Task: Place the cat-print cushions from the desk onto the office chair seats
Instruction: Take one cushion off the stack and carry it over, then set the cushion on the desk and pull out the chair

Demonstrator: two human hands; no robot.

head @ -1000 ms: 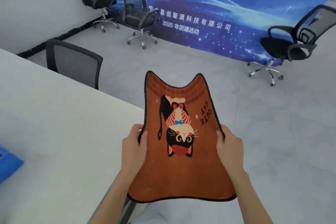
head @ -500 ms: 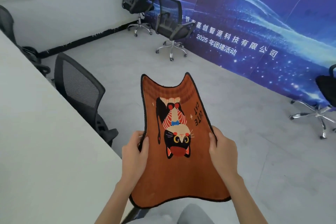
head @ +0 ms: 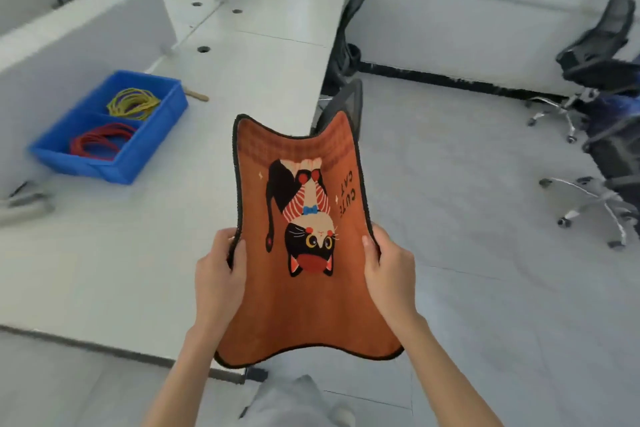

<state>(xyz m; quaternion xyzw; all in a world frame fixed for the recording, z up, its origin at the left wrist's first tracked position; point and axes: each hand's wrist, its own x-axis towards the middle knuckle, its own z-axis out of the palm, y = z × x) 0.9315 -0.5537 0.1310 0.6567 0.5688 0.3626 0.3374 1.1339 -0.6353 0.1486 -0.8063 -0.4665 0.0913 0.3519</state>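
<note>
An orange cat-print cushion (head: 304, 305) with a black rim is held flat in front of me, over the corner of the white desk (head: 145, 253). My left hand (head: 218, 277) grips its left edge and my right hand (head: 389, 274) grips its right edge. The printed cat is upside down from my view. A black mesh office chair (head: 346, 107) stands tucked at the desk's right side just beyond the cushion; its seat is hidden. A second chair back (head: 351, 24) shows farther along the desk.
A blue bin (head: 107, 125) with yellow and red rubber bands sits on the desk at left. Grey dividers (head: 83, 31) stand behind it. Two more office chairs (head: 602, 55) stand at the right by the wall. Open grey floor (head: 467, 218) lies between.
My view has swung left from the blue banner wall toward the desk. The cushion stays gripped in both hands the same way; the blue bin and dividers have come into view.
</note>
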